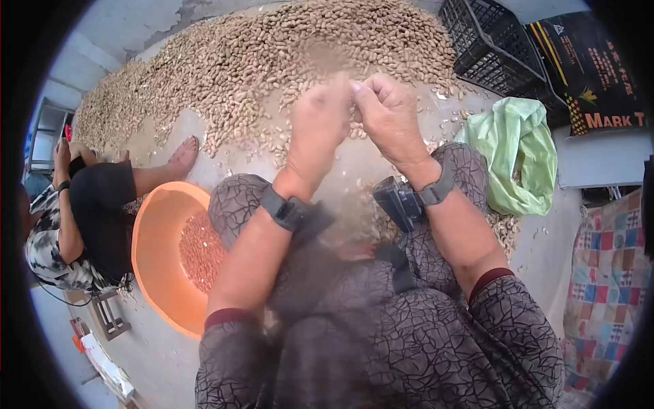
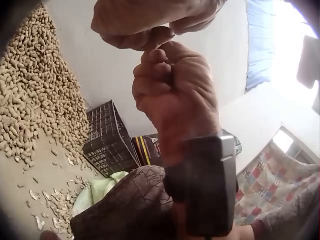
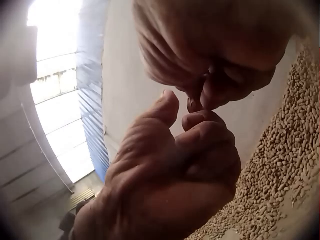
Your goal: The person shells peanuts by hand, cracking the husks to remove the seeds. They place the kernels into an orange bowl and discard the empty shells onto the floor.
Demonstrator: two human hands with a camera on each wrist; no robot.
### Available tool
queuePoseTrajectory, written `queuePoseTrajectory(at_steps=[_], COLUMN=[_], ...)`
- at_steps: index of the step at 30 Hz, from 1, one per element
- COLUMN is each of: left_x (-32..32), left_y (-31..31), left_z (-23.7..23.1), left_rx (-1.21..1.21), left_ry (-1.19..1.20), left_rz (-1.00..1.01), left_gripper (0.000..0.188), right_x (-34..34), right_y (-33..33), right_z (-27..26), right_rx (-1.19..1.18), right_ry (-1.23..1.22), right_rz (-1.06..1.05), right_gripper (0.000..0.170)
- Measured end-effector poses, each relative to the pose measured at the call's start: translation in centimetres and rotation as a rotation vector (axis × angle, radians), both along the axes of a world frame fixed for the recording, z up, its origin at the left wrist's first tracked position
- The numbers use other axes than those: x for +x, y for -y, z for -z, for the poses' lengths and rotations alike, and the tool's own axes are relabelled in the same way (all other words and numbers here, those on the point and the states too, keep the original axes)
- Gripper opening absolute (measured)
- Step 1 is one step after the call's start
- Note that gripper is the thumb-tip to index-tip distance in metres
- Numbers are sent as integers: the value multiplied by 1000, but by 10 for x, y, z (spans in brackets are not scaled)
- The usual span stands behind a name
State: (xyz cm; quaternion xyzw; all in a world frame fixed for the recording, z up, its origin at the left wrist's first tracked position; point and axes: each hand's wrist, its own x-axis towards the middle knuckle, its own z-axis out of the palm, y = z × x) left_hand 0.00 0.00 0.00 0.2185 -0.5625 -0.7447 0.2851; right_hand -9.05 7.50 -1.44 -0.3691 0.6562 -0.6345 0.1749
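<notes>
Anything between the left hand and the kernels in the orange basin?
Yes: in the head view, the person's left knee lies on the straight line from the left hand to the red kernels in the orange basin, beside its rim.

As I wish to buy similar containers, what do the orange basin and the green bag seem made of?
The orange basin looks like smooth moulded plastic: even colour, soft sheen. The green bag is probably thin plastic, perhaps woven, slightly glossy; its crumpled folds catch the light.
</notes>
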Motion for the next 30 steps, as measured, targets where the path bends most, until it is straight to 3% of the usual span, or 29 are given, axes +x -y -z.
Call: queuePoseTrajectory(at_steps=[3, 5, 8, 11, 15, 17, 20, 23, 30], left_x=[1, 3, 7, 5, 6, 6, 3, 6, 6], left_y=[2, 9, 10, 10, 9, 7, 2, -1, -1], left_z=[1, 6, 3, 6, 10, 9, 12, 13, 14], left_rx=[203, 319, 289, 293, 288, 154, 59, 90, 133], left_ry=[130, 85, 150, 117, 63, 33, -2, -53, -96], left_rz=[60, 185, 209, 248, 213, 123, 70, 97, 121], left_gripper=[36, 36, 36, 34, 31, 33, 32, 30, 23], right_x=[5, 12, 9, 12, 3, 2, 4, 3, -1], right_y=[0, 3, 4, 3, 2, 0, -1, -1, -1], right_z=[-1, -3, 2, -6, 0, -10, -15, -16, -2], right_rx=[-67, -177, -185, -176, -84, 11, -8, 50, 14], right_ry=[-44, 159, 73, 184, 125, 293, 256, 116, 173], right_rz=[22, 7, 46, 32, 14, -104, -119, -97, -79], right_gripper=[19, 20, 20, 20, 22, 25, 26, 25, 24])
